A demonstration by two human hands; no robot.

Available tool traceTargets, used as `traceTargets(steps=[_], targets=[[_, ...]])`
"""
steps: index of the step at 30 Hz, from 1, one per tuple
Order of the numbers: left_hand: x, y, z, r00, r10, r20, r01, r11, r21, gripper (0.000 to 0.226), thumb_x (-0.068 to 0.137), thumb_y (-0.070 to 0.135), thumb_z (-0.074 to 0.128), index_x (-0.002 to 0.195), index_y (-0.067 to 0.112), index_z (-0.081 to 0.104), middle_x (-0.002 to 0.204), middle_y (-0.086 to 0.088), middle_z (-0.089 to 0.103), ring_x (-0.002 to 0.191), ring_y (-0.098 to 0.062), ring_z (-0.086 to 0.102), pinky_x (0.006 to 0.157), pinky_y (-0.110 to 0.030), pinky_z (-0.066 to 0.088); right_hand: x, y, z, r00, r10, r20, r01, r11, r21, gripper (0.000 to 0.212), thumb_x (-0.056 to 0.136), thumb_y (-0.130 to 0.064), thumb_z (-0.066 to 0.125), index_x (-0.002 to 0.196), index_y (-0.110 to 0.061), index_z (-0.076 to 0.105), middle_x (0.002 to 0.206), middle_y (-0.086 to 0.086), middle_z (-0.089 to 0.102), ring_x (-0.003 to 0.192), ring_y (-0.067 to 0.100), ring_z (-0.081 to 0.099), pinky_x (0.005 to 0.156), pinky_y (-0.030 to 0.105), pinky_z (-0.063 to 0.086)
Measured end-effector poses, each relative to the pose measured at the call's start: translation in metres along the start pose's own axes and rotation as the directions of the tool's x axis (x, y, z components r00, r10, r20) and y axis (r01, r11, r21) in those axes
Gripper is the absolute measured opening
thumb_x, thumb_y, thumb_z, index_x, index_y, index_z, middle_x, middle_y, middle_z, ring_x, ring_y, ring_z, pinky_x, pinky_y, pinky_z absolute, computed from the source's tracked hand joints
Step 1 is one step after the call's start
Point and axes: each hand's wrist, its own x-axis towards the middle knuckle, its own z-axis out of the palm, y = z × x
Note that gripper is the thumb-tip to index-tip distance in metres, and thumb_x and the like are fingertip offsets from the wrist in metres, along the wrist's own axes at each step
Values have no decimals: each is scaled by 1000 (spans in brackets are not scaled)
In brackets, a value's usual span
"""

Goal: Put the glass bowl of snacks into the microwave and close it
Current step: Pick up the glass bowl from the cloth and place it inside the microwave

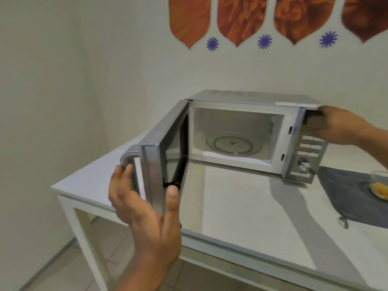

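Observation:
A silver microwave [247, 97] stands on the white table with its door [159, 156] swung wide open to the left. The cavity holds only the glass turntable [233, 143]. My left hand [144, 208] grips the door's free edge, fingers around the handle [128, 156] and thumb on the inner face. My right hand [333, 127] rests against the microwave's top right corner, above the control panel. The glass bowl of snacks [381, 185] sits at the far right edge of the view, cut off, with yellow pieces inside.
The bowl stands on a dark grey mat [344, 192] right of the microwave. The white table [241, 211] ends at a front edge near me and a left corner beside the wall. Tiled floor lies below.

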Motion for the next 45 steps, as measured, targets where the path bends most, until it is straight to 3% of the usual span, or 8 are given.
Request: traceTargets(steps=[5, 10, 14, 18, 23, 30, 37, 45], targets=[[-41, 24, 54, 872, 411, 266, -405, 911, -78, 67, 85, 38, 59, 136, 0, 36, 147, -14, 37, 142, -35, 30, 114, -50, 26, -60, 21, 43, 996, -44, -79, 59, 977, 207, 76, 75, -25, 73, 142, -13, 41, 146, 18, 47, 131, 38, 46, 107, 46, 39], [-72, 19, 141, 625, 99, 774, -282, 954, 106, 68, 91, 55, 45, 150, 29, 21, 159, 13, 22, 147, -6, 12, 119, -37, 18, -127, 49, 105, 985, -120, 121, 90, 969, 229, 77, 83, -42, 68, 148, -20, 34, 154, 7, 41, 138, 28, 42, 112, 42, 37], [-100, 6, 206, 413, -98, 906, -281, 932, 229, 70, 92, 58, 43, 151, 30, 17, 162, 11, 15, 149, -10, 11, 121, -35, 14, -156, 79, 145, 964, -145, 221, 97, 971, 217, 71, 86, -53, 58, 147, -27, 35, 160, -3, 29, 145, 19, 30, 120, 41, 23], [-123, -3, 233, 402, -201, 893, -232, 922, 311, 71, 93, 59, 39, 152, 27, 20, 162, 7, 18, 149, -11, 12, 121, -34, 13, -173, 90, 171, 947, -230, 226, 170, 952, 256, 64, 92, -57, 43, 148, -26, 37, 160, -3, 31, 146, 13, 26, 120, 31, 7], [-135, -9, 247, 363, -262, 895, -316, 868, 382, 78, 88, 72, 21, 153, 29, 17, 162, 9, 14, 149, -9, 9, 121, -32, 8, -173, 100, 174, 950, -251, 188, 116, 838, 533, 56, 85, -51, 59, 137, -30, 51, 146, -11, 49, 134, 8, 42, 115, 29, 30], [-136, -14, 248, 377, -280, 883, -320, 855, 408, 88, 78, 83, 11, 152, 35, 17, 161, 17, 11, 148, -3, 7, 120, -31, 10, -149, 132, 160, 973, -12, 231, -203, 430, 880, 28, 84, -29, 72, 111, -34, 67, 124, -16, 65, 116, 4, 59, 97, 30, 49], [-134, -20, 252, 376, -276, 885, -283, 875, 393, 85, 79, 83, 20, 150, 37, 23, 159, 22, 15, 145, 2, 9, 119, -29, 12, -86, 242, 100, 942, 334, -35, -162, 544, 823, 17, 85, -20, 70, 102, -21, 70, 108, -13, 68, 94, -5, 62, 78, 5, 43], [-132, -14, 252, 371, -290, 882, -254, 882, 397, 93, 71, 88, 13, 149, 38, 26, 156, 23, 17, 144, 2, 13, 119, -32, 15, -72, 333, 95, 818, 541, 194, -443, 377, 813, 38, 92, -46, 57, 118, -19, 63, 116, -3, 60, 110, 19, 53, 83, 31, 41]])
